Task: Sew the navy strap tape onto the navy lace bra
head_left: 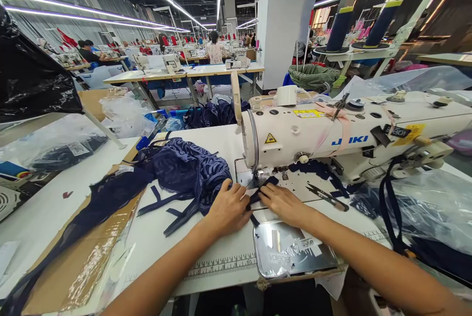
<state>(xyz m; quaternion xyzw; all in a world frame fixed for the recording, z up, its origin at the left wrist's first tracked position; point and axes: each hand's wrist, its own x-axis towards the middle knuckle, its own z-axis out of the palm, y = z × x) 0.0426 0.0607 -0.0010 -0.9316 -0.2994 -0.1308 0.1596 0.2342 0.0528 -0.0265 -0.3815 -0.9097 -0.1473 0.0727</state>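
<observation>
A navy lace bra (199,166) lies bunched on the white table left of the needle, its straps trailing toward the front. My left hand (229,208) is closed on its right edge, fingers curled and thumb on top. My right hand (283,204) pinches a narrow navy fabric strip (264,190) beside the presser foot (255,178). The fingertips of both hands are a short way apart, just in front of the needle area of the white sewing machine (295,131). Part of the strip is hidden under my fingers.
Thread snips (327,197) lie right of my right hand, near navy scraps (320,171). A metal plate (291,249) is set at the table's front edge. Cardboard (96,242) with navy mesh lies left. Plastic-bagged pieces (424,203) sit right. Thread cones (339,30) stand behind.
</observation>
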